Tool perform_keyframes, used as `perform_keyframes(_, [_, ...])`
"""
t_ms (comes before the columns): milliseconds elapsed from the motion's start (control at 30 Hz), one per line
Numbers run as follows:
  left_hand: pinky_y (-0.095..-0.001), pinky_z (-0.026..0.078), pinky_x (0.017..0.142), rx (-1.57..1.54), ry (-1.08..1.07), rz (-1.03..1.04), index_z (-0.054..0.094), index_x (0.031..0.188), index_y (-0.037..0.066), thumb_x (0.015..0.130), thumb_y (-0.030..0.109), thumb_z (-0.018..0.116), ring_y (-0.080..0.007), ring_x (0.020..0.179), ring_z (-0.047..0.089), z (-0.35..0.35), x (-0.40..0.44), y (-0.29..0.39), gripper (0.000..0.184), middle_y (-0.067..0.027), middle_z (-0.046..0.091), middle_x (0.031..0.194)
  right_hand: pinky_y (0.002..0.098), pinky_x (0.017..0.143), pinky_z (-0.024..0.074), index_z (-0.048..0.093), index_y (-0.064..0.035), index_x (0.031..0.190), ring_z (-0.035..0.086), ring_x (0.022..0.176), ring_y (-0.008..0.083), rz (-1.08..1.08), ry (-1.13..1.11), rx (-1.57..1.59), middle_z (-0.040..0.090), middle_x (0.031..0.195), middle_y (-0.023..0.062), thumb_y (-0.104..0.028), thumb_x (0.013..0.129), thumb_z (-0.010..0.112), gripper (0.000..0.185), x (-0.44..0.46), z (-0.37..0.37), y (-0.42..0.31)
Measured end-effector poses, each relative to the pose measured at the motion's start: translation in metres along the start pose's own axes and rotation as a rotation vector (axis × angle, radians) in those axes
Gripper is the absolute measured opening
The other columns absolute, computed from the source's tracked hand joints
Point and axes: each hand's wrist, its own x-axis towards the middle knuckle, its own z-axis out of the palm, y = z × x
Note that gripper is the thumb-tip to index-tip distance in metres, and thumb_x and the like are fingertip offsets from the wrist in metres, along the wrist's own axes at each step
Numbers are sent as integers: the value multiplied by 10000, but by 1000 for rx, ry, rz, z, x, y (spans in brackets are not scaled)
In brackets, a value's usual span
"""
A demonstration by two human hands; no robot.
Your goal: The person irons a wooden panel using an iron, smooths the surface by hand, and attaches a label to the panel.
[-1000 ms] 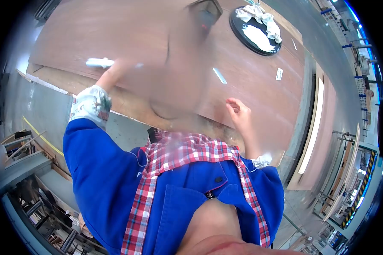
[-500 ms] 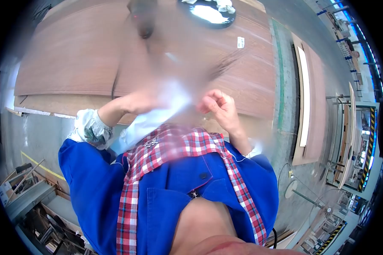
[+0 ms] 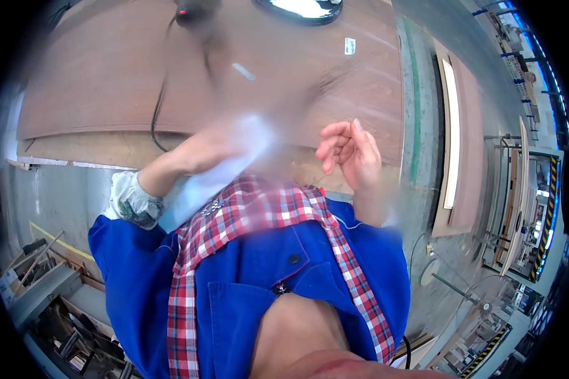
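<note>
My left hand [image 3: 212,148] is closed on a white sheet [image 3: 210,178], perhaps paper or thin film, that slants down towards my apron. A blur on the lens hides its fingertips and the sheet's upper end. To the right, my right hand [image 3: 354,151] is raised with the palm partly turned up. Its fingers are loosely bent and apart, and nothing shows between them. Beneath and beyond both hands lies a large brown wood-grain panel [image 3: 101,82]. On that panel are a small pale strip [image 3: 243,71] and a small printed white label [image 3: 349,46].
A dark device with a red light [image 3: 193,12] and a black cable [image 3: 156,120] lie on the panel. Behind them is a black round dish [image 3: 325,18] with something white in it. More boards [image 3: 466,145] lean at the right; a scrap bin [image 3: 76,290] stands lower left.
My right hand has moved right and up, away from the sheet, and its fingers have spread. The left hand keeps the sheet. The view has shifted slightly, and the pale strip shows more clearly.
</note>
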Motion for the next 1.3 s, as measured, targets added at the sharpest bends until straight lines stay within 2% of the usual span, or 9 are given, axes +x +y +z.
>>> perform_keyframes(267, [-243, 445, 604, 79, 20, -24, 555, 1010, -13, 872, 173, 572, -88, 709, 553, -5, -4, 4, 233, -26, 593, 807, 187, 439, 389, 657, -11, 983, 546, 513, 55, -30, 137, -548, 668, 722, 67, -158, 934, 553, 187, -9, -3, -16])
perform_keyframes(367, [-247, 445, 606, 102, 6, -51, 553, 1013, -15, 877, 183, 570, -88, 707, 548, -7, -7, 6, 241, -25, 593, 811, 223, 451, 396, 695, -42, 970, 540, 514, 69, -116, 178, -990, 667, 712, 53, -120, 890, 601, 146, -16, -1, -24])
perform_keyframes(467, [-247, 444, 613, 152, -7, -53, 552, 1028, -16, 879, 186, 569, -85, 710, 541, -8, -11, 14, 251, -23, 594, 814, 269, 493, 428, 716, -76, 948, 557, 542, 118, -363, 155, -1200, 664, 708, 59, -110, 836, 646, 137, -15, -8, -21])
perform_keyframes(567, [-243, 443, 628, 188, -45, -52, 553, 1044, -11, 880, 180, 569, -78, 730, 533, -7, -15, 18, 253, -21, 596, 822, 300, 541, 454, 718, -87, 932, 585, 601, 173, -420, 104, -1479, 662, 723, 67, -124, 797, 673, 147, -18, -7, -31])
perform_keyframes(767, [-232, 446, 652, 22, -99, -43, 565, 1069, 3, 879, 169, 584, -70, 762, 533, 2, -16, 10, 252, -13, 601, 867, 330, 651, 459, 715, -96, 918, 598, 686, 216, -472, 113, -1586, 673, 772, 61, -145, 764, 701, 162, -18, -20, -44])
perform_keyframes(933, [-218, 460, 605, -86, -76, -132, 573, 1033, 11, 838, 160, 618, -82, 703, 574, 11, -10, 9, 250, -30, 618, 831, 322, 681, 449, 712, -112, 907, 602, 721, 227, -918, 388, -1910, 678, 815, 55, -128, 715, 747, 196, -12, 3, -57])
perform_keyframes(1067, [-211, 465, 553, -233, -65, -125, 575, 1020, 6, 810, 162, 636, -102, 641, 598, 13, -4, -5, 268, -53, 631, 779, 301, 655, 450, 701, -81, 862, 619, 725, 205, -889, 267, -1355, 670, 781, 72, -80, 685, 755, 185, -29, 11, -23])
perform_keyframes(1200, [-218, 479, 529, -275, -94, -83, 574, 1018, -2, 809, 159, 634, -120, 618, 616, 19, 4, -8, 271, -74, 640, 754, 221, 596, 473, 669, -9, 830, 606, 653, 92, -131, 320, -889, 664, 733, 55, -134, 782, 739, 151, -8, 32, 17])
perform_keyframes(1300, [-230, 491, 513, -263, -94, -82, 570, 1019, -7, 813, 156, 631, -128, 608, 622, 25, 5, 2, 270, -82, 642, 748, 191, 585, 473, 650, 19, 856, 595, 667, 57, -73, 300, -548, 669, 753, 56, -169, 830, 712, 200, -4, 32, 25])
